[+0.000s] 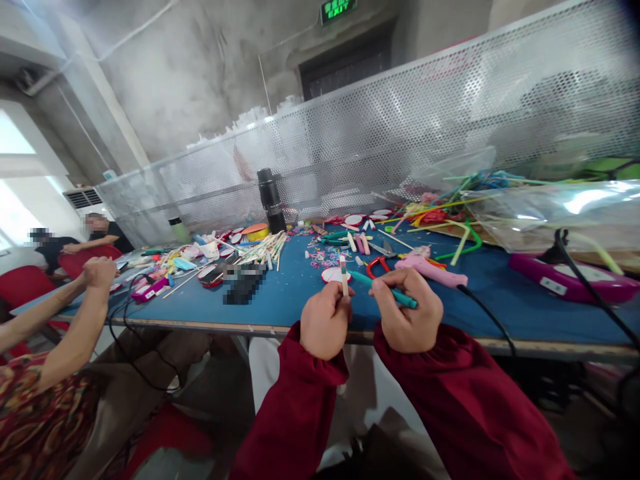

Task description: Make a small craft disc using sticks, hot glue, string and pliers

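Pinched upright in the fingers of my left hand (326, 321) is a thin pale stick (345, 283) with a darker band near its top. My right hand (411, 312) grips a teal pen (404, 298) close by. The pen's front end points left, toward the stick; I cannot tell whether they touch. Behind the stick, partly hidden by my left hand, lies a white disc with a red rim (331, 274). A red-handled tool (377, 268) and a pink glue gun (434, 268) with a black cord rest just beyond my right hand.
Several wooden sticks (267, 249), a blurred dark rectangle (244, 285) and a black thermos (271, 200) are left of centre. Small colourful bits (325, 255) litter the blue table (295, 293). At right are a purple device (570, 279) and plastic bags. Another person's hands (99, 272) are at left.
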`<move>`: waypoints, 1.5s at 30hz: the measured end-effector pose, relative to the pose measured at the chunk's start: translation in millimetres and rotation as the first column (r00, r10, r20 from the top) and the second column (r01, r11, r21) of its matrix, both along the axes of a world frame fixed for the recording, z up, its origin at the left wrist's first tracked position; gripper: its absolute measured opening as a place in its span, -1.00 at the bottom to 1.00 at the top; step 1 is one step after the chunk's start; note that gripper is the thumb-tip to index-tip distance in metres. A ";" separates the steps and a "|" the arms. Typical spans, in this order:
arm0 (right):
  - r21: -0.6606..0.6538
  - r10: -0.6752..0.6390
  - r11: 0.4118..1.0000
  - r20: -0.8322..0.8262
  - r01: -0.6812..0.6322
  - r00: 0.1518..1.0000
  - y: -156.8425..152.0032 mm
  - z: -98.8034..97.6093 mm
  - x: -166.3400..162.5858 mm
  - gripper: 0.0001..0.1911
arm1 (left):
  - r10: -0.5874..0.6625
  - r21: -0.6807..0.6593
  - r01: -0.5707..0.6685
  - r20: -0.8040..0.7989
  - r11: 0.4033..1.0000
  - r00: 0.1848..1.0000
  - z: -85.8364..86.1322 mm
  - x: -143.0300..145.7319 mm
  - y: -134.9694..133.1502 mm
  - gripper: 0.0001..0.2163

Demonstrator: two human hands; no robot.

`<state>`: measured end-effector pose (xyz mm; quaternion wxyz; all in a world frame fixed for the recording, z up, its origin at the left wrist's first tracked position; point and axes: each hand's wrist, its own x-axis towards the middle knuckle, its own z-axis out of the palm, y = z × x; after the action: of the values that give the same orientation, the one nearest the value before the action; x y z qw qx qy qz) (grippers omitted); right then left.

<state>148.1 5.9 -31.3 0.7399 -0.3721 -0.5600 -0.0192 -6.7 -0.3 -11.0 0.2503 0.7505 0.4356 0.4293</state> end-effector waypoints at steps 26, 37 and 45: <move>-0.001 -0.024 1.000 0.020 0.024 1.000 0.0 0.5 0.2 -0.83 | 0.009 0.012 -0.009 -0.014 1.000 1.000 -0.4 -0.2 1.2 -0.86; 0.012 -0.009 1.000 0.041 0.008 0.999 -0.6 3.3 0.0 -0.84 | 0.007 0.021 -0.007 -0.025 1.000 1.000 0.3 -0.1 1.2 -0.87; 0.012 -0.013 1.000 0.019 0.012 1.000 -0.7 2.0 0.2 -0.84 | 0.010 0.013 -0.010 -0.012 1.000 1.000 0.0 0.5 1.2 -0.86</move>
<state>148.3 5.2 -29.2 0.7365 -0.3710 -0.5648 -0.0308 -6.2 0.9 -11.0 0.2405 0.7526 0.4379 0.4289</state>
